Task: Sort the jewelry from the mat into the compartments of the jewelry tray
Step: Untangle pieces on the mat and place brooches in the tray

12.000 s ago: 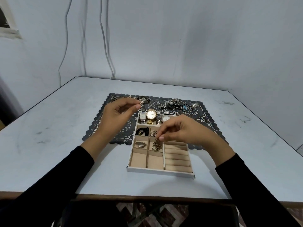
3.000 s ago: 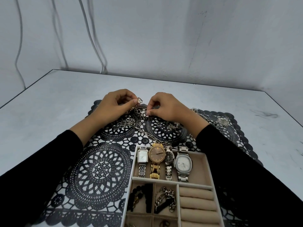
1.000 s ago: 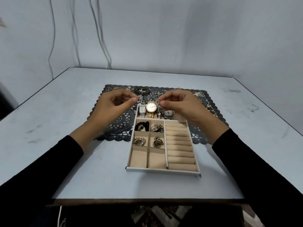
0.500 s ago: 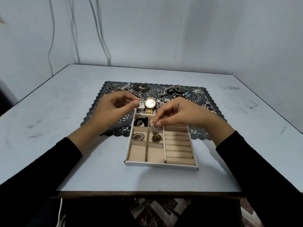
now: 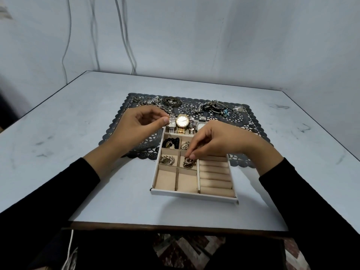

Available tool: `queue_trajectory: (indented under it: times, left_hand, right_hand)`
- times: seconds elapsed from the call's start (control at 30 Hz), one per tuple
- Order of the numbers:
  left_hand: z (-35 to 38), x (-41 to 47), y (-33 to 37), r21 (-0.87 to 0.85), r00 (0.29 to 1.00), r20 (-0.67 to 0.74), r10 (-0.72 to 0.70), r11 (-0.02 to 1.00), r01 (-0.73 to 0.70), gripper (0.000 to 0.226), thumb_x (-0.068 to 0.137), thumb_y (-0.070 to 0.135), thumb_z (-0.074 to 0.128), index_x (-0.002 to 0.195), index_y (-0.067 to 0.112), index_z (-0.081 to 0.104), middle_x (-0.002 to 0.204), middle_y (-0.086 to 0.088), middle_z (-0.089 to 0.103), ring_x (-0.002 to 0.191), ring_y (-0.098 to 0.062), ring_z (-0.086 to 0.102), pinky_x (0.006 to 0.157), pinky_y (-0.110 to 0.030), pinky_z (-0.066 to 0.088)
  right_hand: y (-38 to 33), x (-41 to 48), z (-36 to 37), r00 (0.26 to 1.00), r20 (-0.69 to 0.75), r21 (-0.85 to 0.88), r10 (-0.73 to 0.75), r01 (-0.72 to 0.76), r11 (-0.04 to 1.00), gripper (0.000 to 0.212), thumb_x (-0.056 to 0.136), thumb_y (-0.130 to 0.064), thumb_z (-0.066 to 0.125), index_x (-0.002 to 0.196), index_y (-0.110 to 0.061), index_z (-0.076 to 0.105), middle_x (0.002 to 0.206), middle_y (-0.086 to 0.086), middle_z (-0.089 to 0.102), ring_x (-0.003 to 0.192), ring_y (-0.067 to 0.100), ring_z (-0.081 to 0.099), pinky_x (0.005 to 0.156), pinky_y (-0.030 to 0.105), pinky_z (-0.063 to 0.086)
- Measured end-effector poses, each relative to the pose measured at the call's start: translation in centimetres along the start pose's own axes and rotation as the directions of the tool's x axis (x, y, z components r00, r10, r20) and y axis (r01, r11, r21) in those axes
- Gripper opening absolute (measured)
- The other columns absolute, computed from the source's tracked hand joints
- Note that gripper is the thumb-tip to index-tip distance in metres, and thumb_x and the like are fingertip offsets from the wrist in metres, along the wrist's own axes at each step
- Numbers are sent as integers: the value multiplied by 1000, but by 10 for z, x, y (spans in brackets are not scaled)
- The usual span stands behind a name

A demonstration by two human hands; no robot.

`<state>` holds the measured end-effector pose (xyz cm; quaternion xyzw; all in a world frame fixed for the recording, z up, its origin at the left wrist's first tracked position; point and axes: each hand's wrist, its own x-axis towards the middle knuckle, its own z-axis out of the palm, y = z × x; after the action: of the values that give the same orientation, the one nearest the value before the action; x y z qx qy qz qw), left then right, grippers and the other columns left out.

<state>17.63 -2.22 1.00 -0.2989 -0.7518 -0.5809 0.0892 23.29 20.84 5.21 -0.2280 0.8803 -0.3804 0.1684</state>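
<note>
The white jewelry tray (image 5: 194, 196) lies on the table with its far end on the black lace mat (image 5: 247, 123). Several watches (image 5: 182, 122) fill its far compartment. Below them sit a black bead bracelet (image 5: 171, 143), a chain bracelet (image 5: 184, 146) and a gold swirl brooch (image 5: 167, 160). My right hand (image 5: 218, 142) pinches a small metal piece (image 5: 188, 162), lowered into the compartment right of the brooch. My left hand (image 5: 140, 126) hovers at the tray's far left corner, fingers curled, thumb tip at the index finger, nothing visible between them.
Loose jewelry lies along the mat's far edge: chains (image 5: 150, 101), a dark oval bangle (image 5: 172, 101), a tangled cluster with blue beads (image 5: 217, 108) and a shell-shaped clip (image 5: 238, 109). The tray's ring rolls (image 5: 215, 176) and two near compartments (image 5: 165, 180) hold nothing. Cables hang on the wall.
Both hands came back from the mat's far edge. My right hand has moved down from over the chain bracelet compartment into the one below it with the small piece. The left hand barely moved.
</note>
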Motion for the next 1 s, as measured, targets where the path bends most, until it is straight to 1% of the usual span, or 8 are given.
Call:
queue_trajectory:
  times: [0.23, 0.37, 0.57, 0.63, 0.7, 0.8, 0.87, 1.0]
  left_hand:
    - [-1, 0, -1, 7, 1000, -2, -4, 1000, 4, 10, 86, 16, 72, 96, 18, 73, 86, 3, 74, 82, -12, 69, 74, -17, 54]
    - [-1, 1, -1, -12, 1000, -10, -5, 1000, 5, 10, 85, 19, 73, 94, 21, 73, 86, 4, 74, 82, -12, 69, 74, -17, 53]
    - [-1, 0, 0, -4, 1000, -3, -2, 1000, 2, 10, 85, 18, 73, 95, 21, 73, 84, 6, 74, 81, -10, 69, 73, -16, 53]
    - [-1, 0, 0, -6, 1000, -3, -2, 1000, 2, 10, 85, 19, 73, 94, 22, 73, 84, 6, 74, 81, -9, 69, 74, -17, 53]
    - [-1, -1, 0, -9, 1000, -3, 0, 1000, 0, 10, 84, 20, 73, 94, 22, 73, 85, 6, 74, 82, -10, 69, 75, -18, 54]
    - [-1, -1, 2, -9, 1000, -4, 1, 1000, -1, 10, 84, 20, 73, 94, 22, 73, 83, 7, 73, 80, -9, 68, 74, -17, 53]
    - [-1, -2, 2, -8, 1000, -4, 0, 1000, 0, 10, 85, 17, 73, 93, 22, 73, 82, 8, 73, 79, -7, 68, 73, -16, 52]
    - [0, -3, 4, -19, 1000, 10, 2, 1000, -2, 10, 85, 16, 72, 93, 21, 73, 83, 7, 73, 80, -9, 68, 74, -17, 53]
  right_hand:
    - [-4, 0, 1, 1000, -11, -55, 16, -17, 998, 16, 79, -10, 75, 95, -10, 77, 71, -16, 71, 64, -6, 61, 62, 5, 40]
    - [-5, 2, 2, 999, -27, -120, 19, -23, 993, 16, 78, -14, 76, 94, -16, 78, 82, -9, 75, 76, 6, 68, 73, 19, 52]
    - [-10, 3, 4, 999, -29, -156, 43, -47, 987, 17, 78, -13, 77, 95, -16, 77, 88, -6, 75, 85, 13, 70, 87, 34, 53]
    - [-10, 4, 4, 999, -33, -157, 43, -48, 986, 18, 78, -12, 77, 95, -16, 77, 90, -5, 75, 87, 14, 70, 88, 36, 53]
    - [-9, 3, 3, 998, -39, -153, 39, -44, 987, 18, 78, -12, 77, 95, -15, 77, 89, -5, 75, 85, 14, 70, 87, 33, 53]
    - [-6, -2, 2, 999, -41, -85, 16, -19, 996, 19, 78, -10, 76, 97, -11, 76, 87, -4, 75, 85, 15, 70, 83, 26, 54]
    - [-2, -6, 1, 998, -59, 23, -10, 11, 1000, 21, 79, -9, 75, 100, -8, 75, 89, 1, 75, 88, 20, 70, 86, 26, 54]
    - [11, -16, 0, 970, -243, 218, -18, 73, 973, 23, 83, -10, 71, 105, -7, 71, 98, 8, 73, 97, 24, 68, 90, 31, 53]
